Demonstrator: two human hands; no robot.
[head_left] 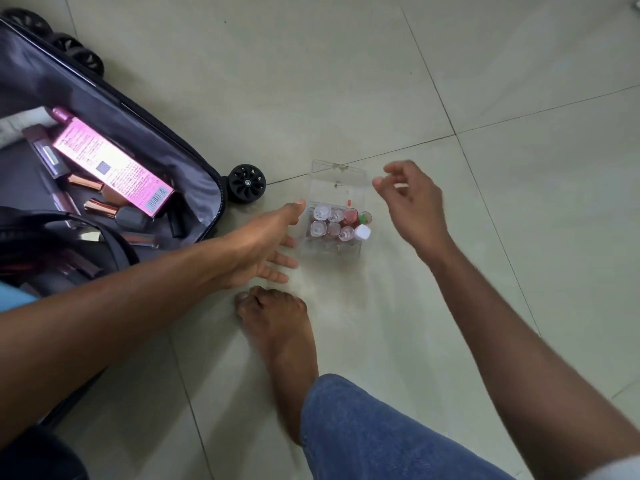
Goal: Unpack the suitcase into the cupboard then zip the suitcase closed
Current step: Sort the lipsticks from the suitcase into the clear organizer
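The open suitcase lies on the floor at the left, its grey lining showing. Inside it lie a pink carton, several lipstick tubes and black headphones. On the tiles to its right stands a clear plastic box with its lid up, holding several small nail polish bottles. My left hand reaches toward the box's left side with straight fingers, close to it. My right hand hovers just right of the box, fingers loosely curled, holding nothing.
My bare foot and a jeans leg stand on the pale tiled floor just below the box. Black suitcase wheels stick out beside the box and at the top left. No cupboard is in view.
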